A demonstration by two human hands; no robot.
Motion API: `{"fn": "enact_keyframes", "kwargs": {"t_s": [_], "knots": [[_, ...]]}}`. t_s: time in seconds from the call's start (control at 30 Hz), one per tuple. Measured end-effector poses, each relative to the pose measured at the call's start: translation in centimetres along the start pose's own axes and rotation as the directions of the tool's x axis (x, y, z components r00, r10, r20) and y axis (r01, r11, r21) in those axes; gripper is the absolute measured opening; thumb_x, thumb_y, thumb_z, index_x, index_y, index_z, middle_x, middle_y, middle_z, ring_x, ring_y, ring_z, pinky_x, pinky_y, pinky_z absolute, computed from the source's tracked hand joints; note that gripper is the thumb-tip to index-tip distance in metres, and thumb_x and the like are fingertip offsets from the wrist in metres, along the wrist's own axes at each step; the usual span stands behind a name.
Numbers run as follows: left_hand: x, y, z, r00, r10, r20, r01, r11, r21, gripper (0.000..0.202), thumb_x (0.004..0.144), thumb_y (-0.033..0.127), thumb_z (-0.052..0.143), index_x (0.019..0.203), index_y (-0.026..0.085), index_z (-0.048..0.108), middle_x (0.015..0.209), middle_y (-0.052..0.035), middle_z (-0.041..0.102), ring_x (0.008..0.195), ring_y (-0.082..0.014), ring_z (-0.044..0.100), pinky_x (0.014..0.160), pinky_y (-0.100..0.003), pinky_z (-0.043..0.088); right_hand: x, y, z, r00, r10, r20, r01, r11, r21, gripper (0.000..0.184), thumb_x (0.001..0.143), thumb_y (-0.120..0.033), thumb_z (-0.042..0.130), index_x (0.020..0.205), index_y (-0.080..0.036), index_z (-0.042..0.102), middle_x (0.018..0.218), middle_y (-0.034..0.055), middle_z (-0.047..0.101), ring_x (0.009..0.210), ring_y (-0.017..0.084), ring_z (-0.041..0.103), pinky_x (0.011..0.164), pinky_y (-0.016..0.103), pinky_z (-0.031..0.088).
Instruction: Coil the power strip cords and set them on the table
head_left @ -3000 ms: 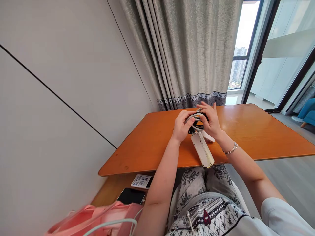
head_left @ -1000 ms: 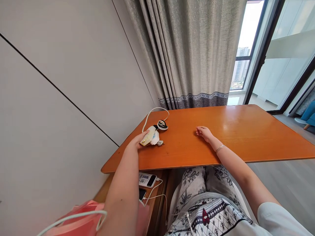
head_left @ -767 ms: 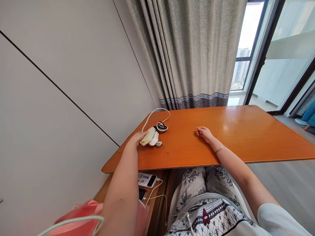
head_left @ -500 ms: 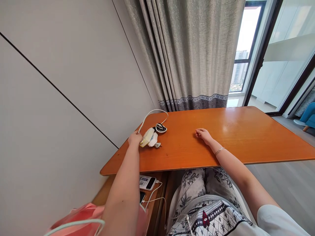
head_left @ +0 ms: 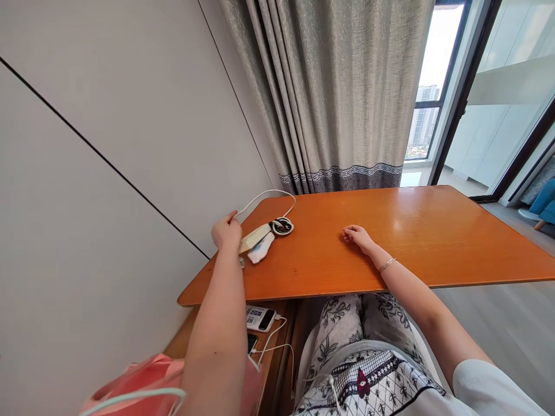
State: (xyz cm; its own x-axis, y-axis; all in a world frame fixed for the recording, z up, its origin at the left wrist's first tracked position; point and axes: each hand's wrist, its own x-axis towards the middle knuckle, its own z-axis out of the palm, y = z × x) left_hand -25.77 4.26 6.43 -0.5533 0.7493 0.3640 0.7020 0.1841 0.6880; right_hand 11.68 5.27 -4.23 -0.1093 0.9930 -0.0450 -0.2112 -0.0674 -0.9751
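At the table's left end, my left hand point(head_left: 226, 231) is closed, with a white cable point(head_left: 272, 191) running from its fingertips in a loop over the tabletop. Just right of that hand lies a long cream-coloured block like a power strip point(head_left: 255, 237), partly hidden by the hand. Against its near side is a white, flat piece with a bluish mark point(head_left: 261, 248). A coil of black and white cord point(head_left: 282, 226) sits at the block's far end. My right hand point(head_left: 356, 236) rests on the tabletop, fingers loosely curled, with nothing visible in them.
The orange wooden table point(head_left: 416, 242) meets a grey wall point(head_left: 130, 127) on the left and a curtain point(head_left: 347, 92) behind. Below its front edge, a white phone-like device point(head_left: 260, 318) and a dark one point(head_left: 251, 342) lie with white cords. A pink item point(head_left: 143, 381) is at lower left.
My left hand has moved left and slightly up with the cable. The cream block and white piece have shifted left, and the small plug beside them is now mostly behind my wrist. My right hand stays put.
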Motion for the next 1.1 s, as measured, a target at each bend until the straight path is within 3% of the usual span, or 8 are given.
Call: {"fn": "enact_keyframes", "kwargs": {"t_s": [0.07,0.17,0.47,0.63,0.77,0.93,1.03,1.1], "knots": [[-0.9,0.8,0.0,0.995,0.081,-0.06,-0.073,0.988,0.134,0.039,0.091,0.021,0.044,0.12,0.015,0.069,0.11,-0.0137,0.067,0.099,-0.0302,0.061,0.082,-0.039,0.048,0.0,0.0,0.0,1.0,-0.006,0.007,0.006,1.0,-0.01,0.015,0.071,-0.027,0.076,0.077,-0.018,0.065,0.071,0.0006,0.065,0.065,0.011,0.06,0.063,0.022,0.049],[-2.3,1.6,0.9,0.993,0.122,0.007,-0.12,0.971,0.208,0.036,0.09,0.023,0.048,0.115,0.017,0.072,0.115,-0.018,0.065,0.103,-0.0358,0.061,0.083,-0.043,0.049,0.0,0.2,0.0,1.0,-0.016,0.015,0.017,0.999,-0.027,0.015,0.071,-0.027,0.075,0.077,-0.018,0.064,0.07,0.0003,0.065,0.064,0.011,0.059,0.063,0.022,0.048],[-4.2,0.9,5.8,0.99,-0.029,0.135,0.017,0.996,0.092,0.014,0.08,0.019,0.062,0.084,0.012,0.073,0.111,-0.0261,0.064,0.107,-0.0418,0.06,0.088,-0.051,0.047,0.2,0.7,0.2,0.998,-0.043,0.048,0.047,0.994,-0.095,0.012,0.072,-0.025,0.073,0.076,-0.018,0.064,0.069,-0.0002,0.064,0.063,0.011,0.057,0.063,0.022,0.046],[-5.4,1.0,6.8,0.99,0.013,0.137,-0.039,0.981,0.188,0.029,0.085,0.017,0.051,0.105,0.009,0.071,0.127,-0.0277,0.058,0.124,-0.0431,0.049,0.101,-0.056,0.038,0.3,0.9,0.1,0.996,-0.051,0.071,0.059,0.991,-0.122,0.014,0.072,-0.028,0.074,0.077,-0.018,0.065,0.072,0.0006,0.066,0.066,0.011,0.057,0.066,0.024,0.047],[-7.2,2.1,8.0,0.99,0.137,0.035,-0.14,0.914,0.382,0.048,0.086,0.016,0.05,0.133,0.008,0.056,0.144,-0.0265,0.046,0.137,-0.0386,0.038,0.11,-0.056,0.032,0.5,0.9,0.0,0.995,-0.054,0.083,0.065,0.988,-0.137,0.015,0.072,-0.029,0.073,0.078,-0.017,0.065,0.072,0.0008,0.065,0.066,0.011,0.057,0.067,0.025,0.047],[-9.3,4.5,10.3,0.936,0.351,-0.021,-0.328,0.892,0.313,0.056,0.086,0.021,0.054,0.14,0.011,0.047,0.156,-0.0234,0.033,0.149,-0.0354,0.023,0.119,-0.058,0.017,0.6,1.1,-0.1,0.994,-0.067,0.092,0.081,0.985,-0.154,0.017,0.072,-0.031,0.072,0.079,-0.018,0.064,0.073,0.0018,0.066,0.066,0.012,0.058,0.066,0.025,0.048],[-11.1,6.4,12.3,0.902,0.429,0.044,-0.429,0.882,0.196,0.053,0.086,0.023,0.056,0.138,0.014,0.05,0.153,-0.0204,0.038,0.145,-0.035,0.031,0.118,-0.055,0.025,0.8,1.2,-0.2,0.993,-0.087,0.083,0.1,0.981,-0.164,0.018,0.074,-0.034,0.068,0.082,-0.018,0.063,0.075,0.002,0.066,0.067,0.012,0.058,0.065,0.025,0.048],[-12.8,7.5,13.9,0.88,0.451,0.149,-0.469,0.875,0.12,0.046,0.086,0.023,0.057,0.132,0.016,0.055,0.148,-0.0192,0.045,0.138,-0.034,0.043,0.114,-0.05,0.034,0.9,1.2,-0.3,0.991,-0.112,0.071,0.123,0.977,-0.176,0.019,0.075,-0.035,0.065,0.085,-0.018,0.063,0.076,0.0016,0.065,0.067,0.012,0.059,0.064,0.025,0.048]]}}
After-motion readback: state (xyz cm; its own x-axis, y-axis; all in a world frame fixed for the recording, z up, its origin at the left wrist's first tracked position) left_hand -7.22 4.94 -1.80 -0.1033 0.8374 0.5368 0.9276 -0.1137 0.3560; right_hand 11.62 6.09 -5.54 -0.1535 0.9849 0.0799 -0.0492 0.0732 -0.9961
